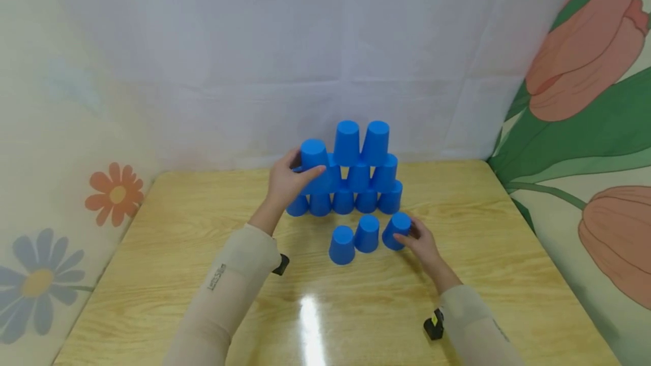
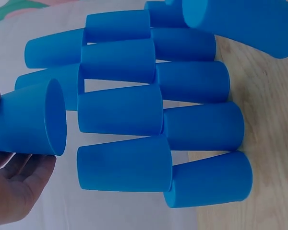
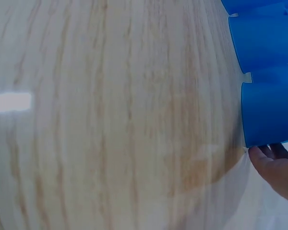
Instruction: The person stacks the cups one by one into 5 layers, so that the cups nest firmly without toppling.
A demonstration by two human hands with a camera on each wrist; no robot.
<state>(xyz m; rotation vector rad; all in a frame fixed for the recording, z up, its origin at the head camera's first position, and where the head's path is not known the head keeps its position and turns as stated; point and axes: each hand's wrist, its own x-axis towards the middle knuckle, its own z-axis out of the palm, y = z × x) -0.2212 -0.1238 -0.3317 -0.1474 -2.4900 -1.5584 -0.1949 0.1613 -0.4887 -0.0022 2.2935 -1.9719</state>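
My left hand (image 1: 286, 183) grips an upside-down blue plastic cup (image 1: 313, 157) at the left of a cup stack. In the left wrist view this held cup (image 2: 26, 120) hangs apart from the tier beneath it, its open rim facing that tier. The stack has a bottom row (image 1: 343, 201) and a second row (image 1: 359, 177) of several cups each, all mouth down. Two cups (image 1: 347, 143) stand on top. My right hand (image 1: 423, 246) holds another upside-down cup (image 1: 395, 231) between thumb and fingers, on the table in front of the stack's right end.
Two more upside-down cups (image 1: 341, 246) stand left of the right hand's cup, in front of the stack. The wood-grain table (image 1: 203, 230) ends at a white cloth backdrop (image 1: 244, 100). Flower-patterned walls (image 1: 585, 146) flank both sides.
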